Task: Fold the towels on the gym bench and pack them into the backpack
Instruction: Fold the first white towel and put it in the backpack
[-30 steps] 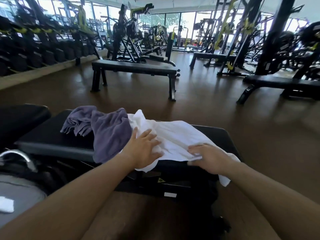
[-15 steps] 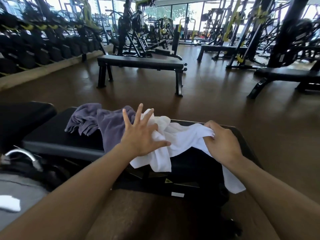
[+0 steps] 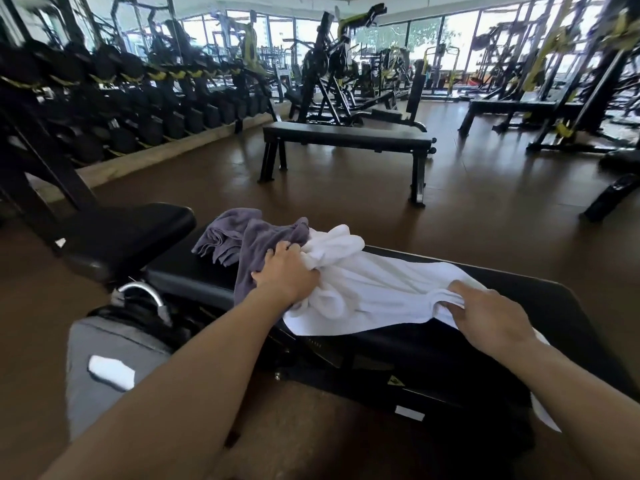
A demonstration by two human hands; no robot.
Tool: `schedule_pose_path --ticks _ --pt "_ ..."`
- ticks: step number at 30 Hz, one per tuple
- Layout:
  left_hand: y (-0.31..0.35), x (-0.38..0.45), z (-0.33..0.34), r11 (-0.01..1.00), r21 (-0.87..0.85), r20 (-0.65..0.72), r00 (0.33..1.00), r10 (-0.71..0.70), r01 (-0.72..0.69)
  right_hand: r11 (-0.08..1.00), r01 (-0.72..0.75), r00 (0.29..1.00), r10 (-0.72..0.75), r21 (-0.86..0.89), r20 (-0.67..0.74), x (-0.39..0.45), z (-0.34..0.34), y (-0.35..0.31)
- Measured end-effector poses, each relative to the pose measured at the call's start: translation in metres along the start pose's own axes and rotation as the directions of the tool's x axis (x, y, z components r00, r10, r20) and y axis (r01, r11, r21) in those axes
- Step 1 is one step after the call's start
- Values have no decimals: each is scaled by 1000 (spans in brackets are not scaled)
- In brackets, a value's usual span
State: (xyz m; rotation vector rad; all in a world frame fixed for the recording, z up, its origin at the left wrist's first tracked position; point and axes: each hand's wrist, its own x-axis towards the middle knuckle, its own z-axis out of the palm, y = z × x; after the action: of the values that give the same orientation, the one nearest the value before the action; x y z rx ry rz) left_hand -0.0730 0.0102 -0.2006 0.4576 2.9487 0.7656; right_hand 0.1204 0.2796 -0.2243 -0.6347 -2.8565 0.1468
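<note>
A white towel point(image 3: 374, 289) lies spread and bunched across the black gym bench point(image 3: 571, 313). My left hand point(image 3: 287, 275) grips its bunched left end, right beside a crumpled purple-grey towel point(image 3: 256, 237). My right hand point(image 3: 488, 317) pinches the white towel's gathered right part near the front edge; one end hangs off the bench at the right. A grey backpack point(image 3: 114, 348) with a black open top stands on the floor at lower left, and a white towel patch point(image 3: 110, 372) shows on it.
The bench's raised black seat pad point(image 3: 128, 230) sits to the left. Another flat bench point(image 3: 346, 140) stands across the brown floor. A dumbbell rack point(image 3: 104, 98) lines the left wall, and weight machines point(image 3: 554, 64) fill the back and right.
My left hand went from spread fingers over the white towel to gripping its bunched left end. My right hand slid toward the front edge, pulling the towel flatter. The view shifted right.
</note>
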Motion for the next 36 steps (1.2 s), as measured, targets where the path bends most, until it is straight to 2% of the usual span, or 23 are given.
schedule_pose_path --ticks 3,9,15,18,20,22,24,25,26,28,29,30,31,33,35,36 --pt "-6 -1 -8 999 -45 -45 999 -29 27 999 -23 999 24 -29 41 7 1 13" --pt "-28 10 -10 996 -79 -105 993 -44 36 986 -143 989 146 -85 34 12 -3 39" --pt "-35 -3 -10 996 77 -67 997 -49 54 944 -323 946 323 -63 -4 -6 -18 76" --pt "-33 -3 -7 989 149 -45 999 -7 14 943 -332 943 332 -18 -17 -13 -28 69" --pt "-29 0 -6 973 229 -66 996 53 -36 955 -297 952 298 25 -70 -17 -36 59" --pt "-21 -1 -3 939 289 -184 952 244 -185 970 -240 962 244 45 -125 -18 -46 46" --pt "-3 -11 4 835 245 -275 791 547 -493 981 -193 964 196 37 -179 -18 -58 34" --pt "10 -20 7 764 174 -263 719 644 -621 985 -171 962 175 39 -210 -18 -64 29" --pt "24 -32 14 719 95 -195 696 691 -688 987 -153 959 162 59 -234 -17 -71 22" --pt "49 -59 33 736 12 60 735 676 -677 976 -120 953 164 179 -253 -15 -85 11" --pt "59 -71 45 753 61 181 749 637 -655 953 -102 950 179 285 -255 -14 -95 6" --pt "67 -79 57 746 149 242 756 609 -649 909 -80 946 198 410 -255 -13 -106 1" --pt "72 -82 68 729 225 252 761 598 -647 853 -49 943 211 519 -259 -13 -117 -4" --pt "78 -84 79 711 296 207 769 605 -638 792 14 951 177 610 -253 -17 -140 -11" --pt "79 -81 81 714 231 145 749 646 -661 783 25 963 148 622 -224 -21 -152 -10" --pt "79 -79 77 737 114 85 746 661 -666 777 18 963 156 629 -221 -23 -155 -8"
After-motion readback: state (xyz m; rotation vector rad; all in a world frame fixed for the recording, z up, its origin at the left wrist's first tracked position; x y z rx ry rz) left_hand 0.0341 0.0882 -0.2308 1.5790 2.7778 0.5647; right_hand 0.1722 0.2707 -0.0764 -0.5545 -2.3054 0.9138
